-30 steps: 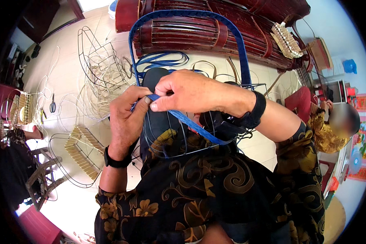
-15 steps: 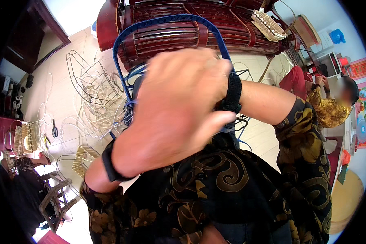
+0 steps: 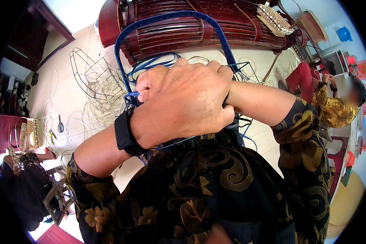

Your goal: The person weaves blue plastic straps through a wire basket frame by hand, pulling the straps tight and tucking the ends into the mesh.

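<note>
My left hand crosses over the right one, its fingers curled around my right wrist, where a black wristband is almost wholly covered. Under it, my right hand is closed in a fist; a blue strip runs up to its fingertips, and the palm is hidden. Another black wristband circles my left wrist. Beyond both hands rises a tall arched handle wrapped in blue strip. It belongs to a dark wire frame, partly hidden behind my hands and arms.
A dark red wooden bench stands ahead with a pale woven basket on it. Loose pale strips and coiled blue strip lie on the floor. Scissors lie left. A person sits right, another at left.
My left hand, blurred before, has settled and closed over my right wrist, covering its wristband. My right fist and the blue strip at it have come into view.
</note>
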Tool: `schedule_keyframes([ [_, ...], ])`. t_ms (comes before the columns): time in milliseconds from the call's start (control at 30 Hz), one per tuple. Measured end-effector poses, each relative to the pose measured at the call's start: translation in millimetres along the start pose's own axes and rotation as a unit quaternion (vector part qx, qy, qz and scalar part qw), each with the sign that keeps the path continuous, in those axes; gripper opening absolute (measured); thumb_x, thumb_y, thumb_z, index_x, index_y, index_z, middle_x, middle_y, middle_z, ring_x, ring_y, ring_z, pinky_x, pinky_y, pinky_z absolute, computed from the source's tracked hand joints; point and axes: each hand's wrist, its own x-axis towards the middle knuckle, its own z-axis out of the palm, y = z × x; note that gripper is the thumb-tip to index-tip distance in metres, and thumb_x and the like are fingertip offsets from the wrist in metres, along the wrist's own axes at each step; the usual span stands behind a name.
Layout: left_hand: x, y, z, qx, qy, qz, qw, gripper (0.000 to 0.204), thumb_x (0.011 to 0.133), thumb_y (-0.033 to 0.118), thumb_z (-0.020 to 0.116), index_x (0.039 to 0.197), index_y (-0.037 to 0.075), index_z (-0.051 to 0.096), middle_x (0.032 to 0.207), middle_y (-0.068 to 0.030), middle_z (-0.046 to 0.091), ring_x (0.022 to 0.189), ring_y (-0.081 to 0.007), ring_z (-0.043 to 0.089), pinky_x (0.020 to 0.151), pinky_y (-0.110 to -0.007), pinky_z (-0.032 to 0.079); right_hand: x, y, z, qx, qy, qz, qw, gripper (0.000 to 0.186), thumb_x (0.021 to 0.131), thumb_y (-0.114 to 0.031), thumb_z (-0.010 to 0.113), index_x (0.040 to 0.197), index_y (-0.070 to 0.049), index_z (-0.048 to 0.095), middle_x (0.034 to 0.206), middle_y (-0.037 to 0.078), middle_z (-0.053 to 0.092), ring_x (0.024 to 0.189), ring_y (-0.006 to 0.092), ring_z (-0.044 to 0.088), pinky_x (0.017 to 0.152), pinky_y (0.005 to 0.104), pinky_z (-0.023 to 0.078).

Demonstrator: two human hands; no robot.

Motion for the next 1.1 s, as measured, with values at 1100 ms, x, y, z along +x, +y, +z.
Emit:
schedule_keyframes([
  [1100,-149.6,-79.3,15.6,-0.366,0.193,-0.31,0.856,0.029,0.087,0.003,0.063,0.115,0.0,0.069,0.106,-0.0047,0.07,0.103,-0.0121,0.063,0.095,-0.029,0.048,-16.9,12.5,-3.7,0.07,0.037,-0.023,0.997,0.016,0.096,-0.012,0.064,0.095,0.003,0.07,0.116,0.003,0.06,0.089,0.0092,0.056,0.083,0.0269,0.048],
])
